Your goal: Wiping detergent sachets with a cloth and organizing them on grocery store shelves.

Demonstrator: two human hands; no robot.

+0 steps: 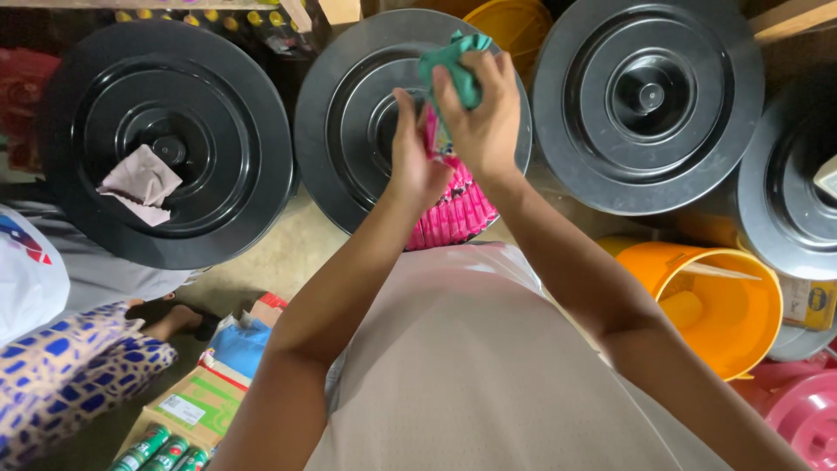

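My right hand (482, 113) is closed on a crumpled green cloth (455, 61), held over the middle black round lid (349, 113). Just left of it, my left hand (414, 161) grips the top of a pink ribbed object (453, 214) that hangs below both hands. The two hands touch each other. My arms reach up from the bottom of the view over my beige shirt.
Black round lids cover barrels at left (170, 144), right (647, 100) and far right (789, 192). A greyish rag (142, 183) lies on the left lid. An orange bucket (724, 305) stands at right, a pink tub (806, 419) below it. Another person's blue-patterned legs (61, 375), a cardboard box (196, 406) and green cans (166, 452) are at lower left.
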